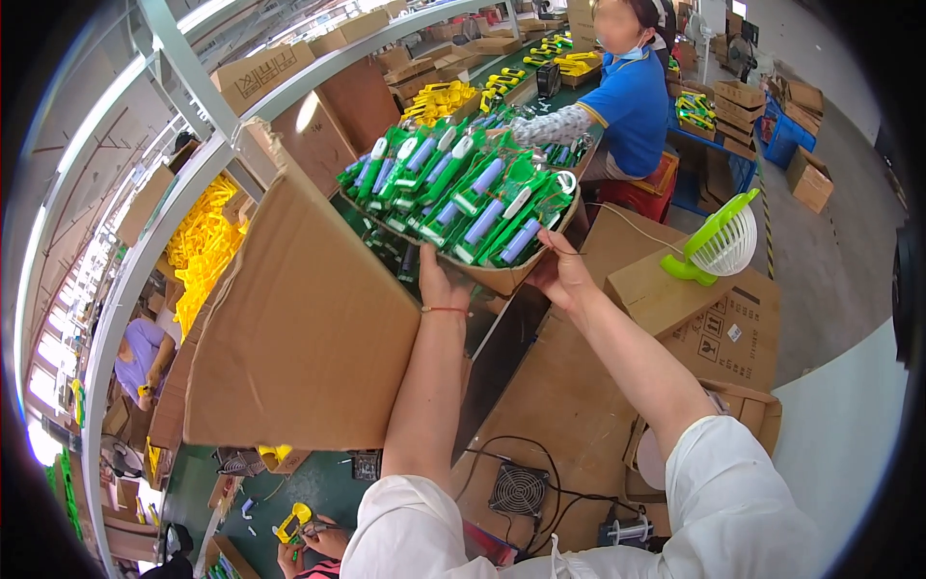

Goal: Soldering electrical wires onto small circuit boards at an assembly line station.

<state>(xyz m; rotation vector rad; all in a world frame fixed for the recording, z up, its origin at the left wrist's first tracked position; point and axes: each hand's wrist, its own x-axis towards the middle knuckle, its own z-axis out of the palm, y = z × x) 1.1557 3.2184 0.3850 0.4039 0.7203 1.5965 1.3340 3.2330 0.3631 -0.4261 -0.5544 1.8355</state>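
Observation:
A shallow cardboard tray [502,277] is piled with green plastic housings [439,198] that carry lilac battery cells, white parts and thin wires. My left hand [442,282] grips its near edge, with the fingers partly hidden underneath. At the near right corner, my right hand [562,274] clasps the tray's side, thumb near the rim. Both my arms are stretched forward. Left of the tray, a large upright cardboard flap [304,318] stands close to my left forearm. More green pieces show in the dark gap below the tray.
Across the bench sits a co-worker in a blue shirt [632,106]. A green and white fan [719,239] stands on cardboard at right. Below lie a black cooling fan [519,489] and cables. Another person's hands hold a yellow part [292,522] at lower left. Yellow parts [204,246] fill the left shelf.

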